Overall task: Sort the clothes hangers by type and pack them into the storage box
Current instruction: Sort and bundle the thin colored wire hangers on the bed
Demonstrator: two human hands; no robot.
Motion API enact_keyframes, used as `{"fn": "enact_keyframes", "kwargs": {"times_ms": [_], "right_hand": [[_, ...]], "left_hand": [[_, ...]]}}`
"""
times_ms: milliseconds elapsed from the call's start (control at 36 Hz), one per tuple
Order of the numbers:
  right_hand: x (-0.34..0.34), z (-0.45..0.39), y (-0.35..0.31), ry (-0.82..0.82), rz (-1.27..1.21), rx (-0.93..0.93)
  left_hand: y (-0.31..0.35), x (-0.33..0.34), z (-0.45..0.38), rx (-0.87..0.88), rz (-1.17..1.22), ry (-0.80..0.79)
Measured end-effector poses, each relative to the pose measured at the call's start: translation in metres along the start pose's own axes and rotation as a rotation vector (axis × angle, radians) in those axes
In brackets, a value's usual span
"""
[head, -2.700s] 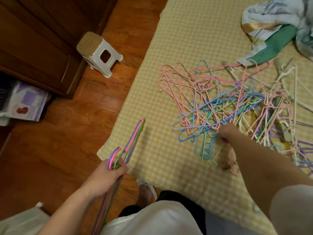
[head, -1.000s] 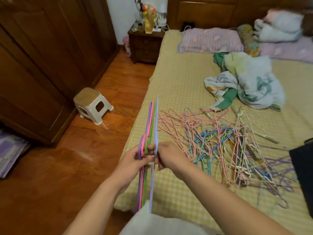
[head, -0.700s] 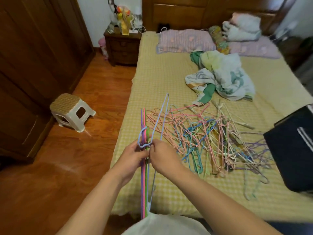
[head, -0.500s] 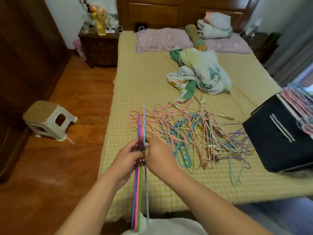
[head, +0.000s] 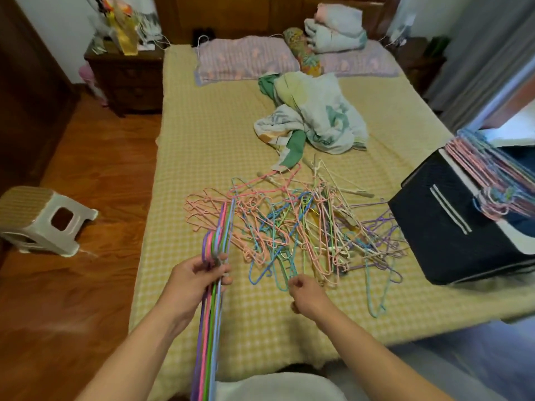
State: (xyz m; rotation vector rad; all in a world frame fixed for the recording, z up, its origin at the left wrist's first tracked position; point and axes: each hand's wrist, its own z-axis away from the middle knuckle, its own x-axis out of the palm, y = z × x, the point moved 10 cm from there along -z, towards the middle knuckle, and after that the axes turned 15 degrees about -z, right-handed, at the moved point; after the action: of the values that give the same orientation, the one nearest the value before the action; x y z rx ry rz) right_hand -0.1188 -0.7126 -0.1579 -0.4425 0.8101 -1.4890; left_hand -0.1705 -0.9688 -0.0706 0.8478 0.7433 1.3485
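Now hanger bundle (head: 212, 308) in left hand (head: 193, 277).

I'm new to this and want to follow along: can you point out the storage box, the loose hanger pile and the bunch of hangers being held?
Storage box (head: 440, 227): head view, its dark front wall.
Hanger pile (head: 292, 227): head view, middle of the tangle.
Held bunch (head: 209, 328): head view, the bars below the left hand (head: 194, 277).

This is a bedroom in a home. A wide bed (head: 202, 134) with a yellow checked cover fills the middle. At its head lie pillows (head: 246, 60) against a wooden headboard (head: 231, 15). Left of the bed stand a dark nightstand (head: 127, 79) and a small stool (head: 40, 221) on the wooden floor (head: 72, 285). Right of the bed hangs what seems a grey curtain (head: 486, 62).
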Motion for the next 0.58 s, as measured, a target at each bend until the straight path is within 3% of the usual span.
{"fn": "enact_keyframes", "kwargs": {"times_ms": [250,444,583], "right_hand": [[-0.108,-0.143,0.018,-0.050,0.337,0.138],[-0.111,-0.241,-0.008,-0.146,0.298,0.178],[-0.103,-0.291,0.007,-0.129,0.344,0.266]], "left_hand": [[-0.010,0.043,-0.029,-0.091,-0.055,0.186],[-0.026,0.065,-0.025,-0.284,-0.152,0.246],[-0.040,0.068,-0.011,-0.377,-0.194,0.314]]}}
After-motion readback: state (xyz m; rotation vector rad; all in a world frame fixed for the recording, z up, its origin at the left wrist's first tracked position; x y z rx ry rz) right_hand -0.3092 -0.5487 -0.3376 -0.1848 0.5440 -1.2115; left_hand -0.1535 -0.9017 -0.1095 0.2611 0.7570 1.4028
